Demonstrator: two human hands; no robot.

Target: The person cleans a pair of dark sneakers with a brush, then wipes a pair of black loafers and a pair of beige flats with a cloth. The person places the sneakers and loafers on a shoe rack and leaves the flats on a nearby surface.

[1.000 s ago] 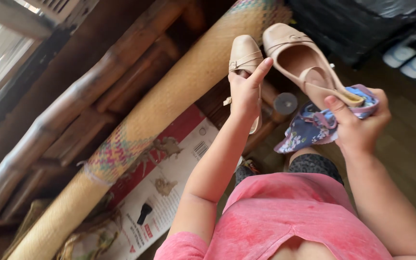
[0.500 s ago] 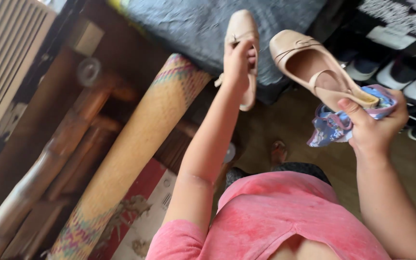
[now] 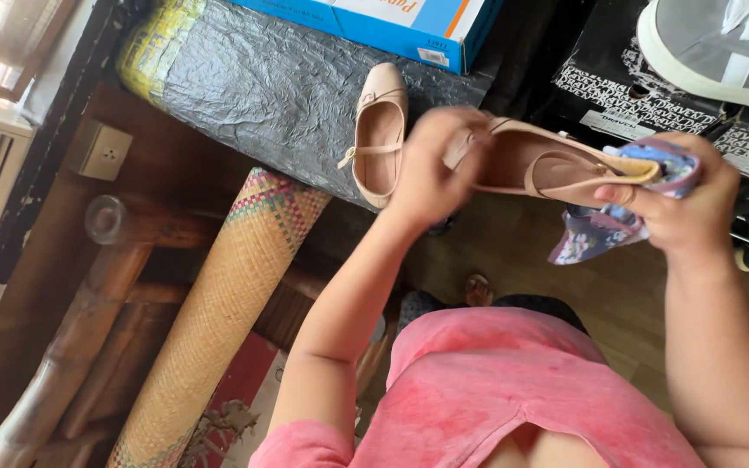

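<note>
One beige shoe [image 3: 381, 139], since released, is lying beyond the left hand [image 3: 431, 169]; the second shoe [image 3: 548, 165] is being gripped by both hands, cloth [image 3: 600, 230] bunched under the closed right hand [image 3: 674, 204].

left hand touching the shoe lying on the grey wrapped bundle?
Apart. Head view: left hand grips the other beige shoe; a gap shows between it and the resting shoe.
</note>
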